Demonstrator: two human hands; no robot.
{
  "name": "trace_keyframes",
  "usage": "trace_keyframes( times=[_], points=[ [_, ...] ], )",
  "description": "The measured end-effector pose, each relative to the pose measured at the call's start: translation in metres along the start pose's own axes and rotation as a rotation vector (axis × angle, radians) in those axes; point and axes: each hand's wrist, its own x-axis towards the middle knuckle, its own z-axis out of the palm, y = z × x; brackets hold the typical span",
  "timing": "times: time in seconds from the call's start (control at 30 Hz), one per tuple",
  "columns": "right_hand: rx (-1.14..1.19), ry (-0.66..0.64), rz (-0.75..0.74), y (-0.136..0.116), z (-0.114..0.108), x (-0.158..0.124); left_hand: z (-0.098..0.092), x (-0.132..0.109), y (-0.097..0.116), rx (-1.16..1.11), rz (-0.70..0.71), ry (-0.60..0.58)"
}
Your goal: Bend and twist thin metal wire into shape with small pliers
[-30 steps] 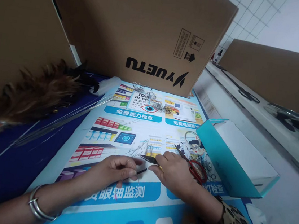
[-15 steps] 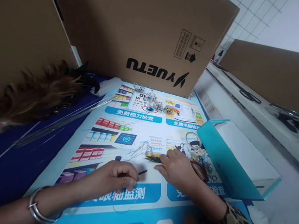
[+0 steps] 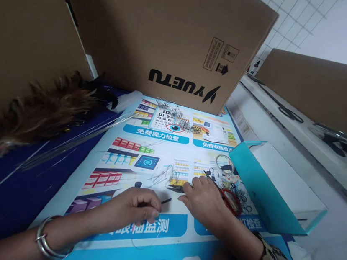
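My left hand [image 3: 139, 206] is closed, with thumb and fingertips pinched together. A thin black strip [image 3: 166, 201] sticks out from its fingers, and a fine wire loop [image 3: 143, 244] hangs faintly below. My right hand [image 3: 204, 199] is bent over the table, its fingers curled at the end of a small pile of dark slivers [image 3: 175, 188]. Whatever lies between those fingertips is hidden. Behind the pile lie loose thin wires [image 3: 164, 176]. Beside my right wrist is a red looped handle [image 3: 231, 201], near a tangle of small dark rings [image 3: 245, 200].
A teal open box [image 3: 266, 196] stands at the right. A large cardboard box [image 3: 172, 33] blocks the back. Brown feathers [image 3: 49, 108] and long thin wires [image 3: 77, 143] lie left. Wire tangles [image 3: 175, 113] sit at the back, and a wire coil [image 3: 224, 163] lies by the teal box.
My right hand has shifted slightly, and its fingers have drawn together at the edge of the dark slivers. My left hand stays nearly still with the strip. The view has tilted a little.
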Motion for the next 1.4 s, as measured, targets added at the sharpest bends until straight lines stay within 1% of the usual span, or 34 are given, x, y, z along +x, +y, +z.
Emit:
trace_keyframes(
  times=[0.2, 0.43, 0.73, 0.93, 1.17, 1.4],
  points=[
    [0.004, -0.012, 0.018, -0.004, 0.005, 0.000, 0.000, 0.000, 0.001, 0.019, 0.017, -0.002],
    [0.031, -0.033, 0.011, 0.000, 0.007, 0.000, 0.002, -0.001, 0.002, 0.015, 0.014, -0.007],
    [0.055, -0.020, -0.006, 0.007, 0.001, 0.001, -0.001, 0.001, -0.002, 0.019, 0.030, -0.019],
    [0.031, -0.013, 0.042, 0.019, -0.004, 0.000, -0.002, 0.002, -0.006, 0.007, 0.027, -0.027],
    [-0.039, 0.017, -0.051, 0.021, -0.004, 0.002, -0.001, 0.001, -0.009, 0.019, 0.045, -0.021],
    [-0.105, 0.055, -0.075, 0.020, -0.001, 0.002, 0.000, 0.000, -0.002, 0.014, 0.024, -0.024]
  ],
)
